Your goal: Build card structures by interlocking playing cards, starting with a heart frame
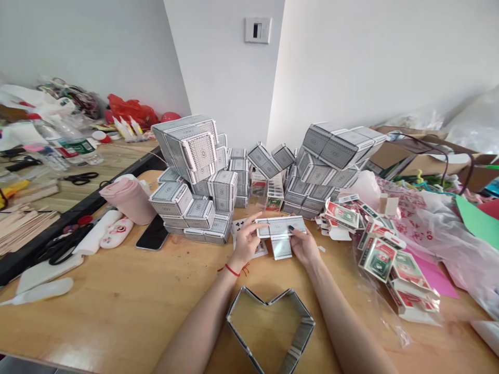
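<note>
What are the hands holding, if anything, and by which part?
A patterned card piece, held at both ends: the left hand at its left end, the right hand at its right.

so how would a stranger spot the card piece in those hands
On the wooden table, find the grey stacks. In front of them, between the left hand and right hand, is the card piece. Its flat, rough T-shape sets it apart from the boxy stacks and hollow heart frame.

Blk phone (153, 236) nr pink roll (128, 200), btls (83, 144), red bag (131, 110)
</note>
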`<state>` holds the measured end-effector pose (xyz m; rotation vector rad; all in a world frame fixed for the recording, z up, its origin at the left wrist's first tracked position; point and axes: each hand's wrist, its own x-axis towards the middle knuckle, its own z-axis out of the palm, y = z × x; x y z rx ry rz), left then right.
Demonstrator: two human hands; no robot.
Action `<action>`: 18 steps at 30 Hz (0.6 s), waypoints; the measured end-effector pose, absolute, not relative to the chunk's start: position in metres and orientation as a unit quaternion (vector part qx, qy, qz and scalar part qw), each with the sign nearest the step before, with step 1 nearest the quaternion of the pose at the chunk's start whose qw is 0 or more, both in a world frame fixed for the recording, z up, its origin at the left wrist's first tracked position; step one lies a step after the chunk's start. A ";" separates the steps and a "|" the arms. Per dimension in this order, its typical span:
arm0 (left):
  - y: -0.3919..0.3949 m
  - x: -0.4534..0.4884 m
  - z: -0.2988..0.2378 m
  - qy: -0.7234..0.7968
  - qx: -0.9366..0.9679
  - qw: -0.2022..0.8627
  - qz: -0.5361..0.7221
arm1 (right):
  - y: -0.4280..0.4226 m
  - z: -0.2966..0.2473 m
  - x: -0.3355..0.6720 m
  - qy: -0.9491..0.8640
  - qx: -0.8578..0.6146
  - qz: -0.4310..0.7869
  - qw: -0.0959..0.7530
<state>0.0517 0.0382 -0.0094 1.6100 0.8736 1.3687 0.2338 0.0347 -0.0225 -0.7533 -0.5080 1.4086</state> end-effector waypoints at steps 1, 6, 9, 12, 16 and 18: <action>0.039 0.052 -0.010 0.352 0.609 0.452 0.549 | 0.035 -0.023 0.233 -0.225 -0.333 0.624 0.670; 0.044 0.055 -0.015 0.402 0.447 0.611 0.516 | 0.035 -0.026 0.229 -0.228 -0.347 0.620 0.666; 0.043 0.057 -0.014 0.385 0.401 0.670 0.492 | 0.033 -0.026 0.231 -0.228 -0.373 0.625 0.647; 0.043 0.057 -0.010 0.364 0.338 0.686 0.531 | 0.028 -0.020 0.233 -0.253 -0.349 0.669 0.606; 0.044 0.057 -0.007 0.304 0.299 0.695 0.579 | 0.020 -0.007 0.225 -0.313 -0.255 0.732 0.549; 0.045 0.058 -0.008 0.300 0.316 0.693 0.575 | 0.018 -0.004 0.219 -0.332 -0.248 0.730 0.543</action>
